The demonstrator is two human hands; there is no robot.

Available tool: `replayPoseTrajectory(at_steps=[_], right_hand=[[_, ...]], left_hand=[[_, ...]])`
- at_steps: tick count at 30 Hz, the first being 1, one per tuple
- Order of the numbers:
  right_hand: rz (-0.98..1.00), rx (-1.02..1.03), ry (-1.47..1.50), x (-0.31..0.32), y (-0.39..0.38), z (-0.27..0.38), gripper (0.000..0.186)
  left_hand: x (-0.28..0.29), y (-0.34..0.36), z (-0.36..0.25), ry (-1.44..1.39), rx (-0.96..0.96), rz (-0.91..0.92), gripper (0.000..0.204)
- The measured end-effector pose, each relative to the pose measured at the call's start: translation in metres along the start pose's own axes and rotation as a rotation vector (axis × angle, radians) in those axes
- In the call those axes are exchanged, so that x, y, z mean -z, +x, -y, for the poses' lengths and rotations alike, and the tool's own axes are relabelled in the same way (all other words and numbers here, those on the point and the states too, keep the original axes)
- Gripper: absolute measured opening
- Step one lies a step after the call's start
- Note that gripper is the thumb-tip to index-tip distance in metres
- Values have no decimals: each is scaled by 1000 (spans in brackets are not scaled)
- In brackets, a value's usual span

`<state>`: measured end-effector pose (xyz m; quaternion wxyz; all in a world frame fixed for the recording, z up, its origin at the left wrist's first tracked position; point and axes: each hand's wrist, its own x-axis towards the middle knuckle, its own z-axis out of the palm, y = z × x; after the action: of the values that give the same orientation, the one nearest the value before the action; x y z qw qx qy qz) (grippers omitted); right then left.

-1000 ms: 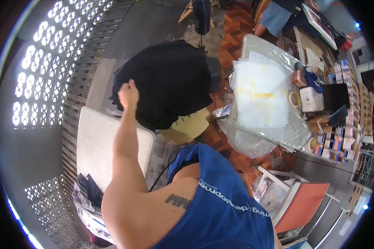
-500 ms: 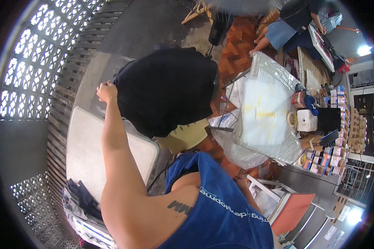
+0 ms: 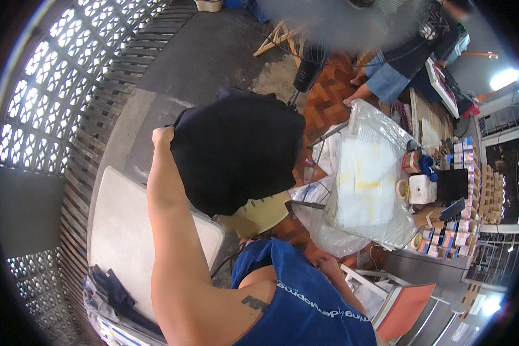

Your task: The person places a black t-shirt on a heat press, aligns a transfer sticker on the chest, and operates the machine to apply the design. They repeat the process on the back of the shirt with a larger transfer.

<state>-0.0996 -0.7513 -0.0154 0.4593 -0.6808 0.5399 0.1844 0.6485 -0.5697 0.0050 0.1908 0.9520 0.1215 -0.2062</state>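
Note:
A large piece of black fabric (image 3: 236, 147) is draped above a pale yellow chair (image 3: 256, 213). My left arm reaches forward, and my left hand (image 3: 162, 136) is closed on the fabric's left edge. Beneath that arm lies a white table (image 3: 121, 219), with dark folded cloth (image 3: 112, 288) at its lower end. My right hand (image 3: 327, 264) shows small beside my blue top, near a white frame with an orange panel (image 3: 409, 305); whether its fingers hold anything is unclear.
A standing fan (image 3: 308, 69) is just beyond the fabric. To the right, a plastic-covered table (image 3: 343, 219) bears white sheets, tape rolls and containers. A barefoot co-worker (image 3: 398, 69) is at the upper right. A shelf of small boxes (image 3: 461, 236) lines the right side.
My left hand has moved outward along the fabric to its left edge. My right hand has come into view beside my top. The view has shifted, showing more of the fan and co-worker.

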Motion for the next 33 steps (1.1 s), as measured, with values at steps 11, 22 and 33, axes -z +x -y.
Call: replayPoseTrajectory(at_steps=[11,22,33], right_hand=[[-2,-269,154,-6,14,-60,27],[-108,84,-81,14,59,30,32],[-290,728,38,65,-27,239,25]], left_hand=[[-24,-100,63,-1984,-510,667,35],[-29,-141,4,-1488,-18,729,44],[-5,-269,-51,-1995,-597,1211,87]])
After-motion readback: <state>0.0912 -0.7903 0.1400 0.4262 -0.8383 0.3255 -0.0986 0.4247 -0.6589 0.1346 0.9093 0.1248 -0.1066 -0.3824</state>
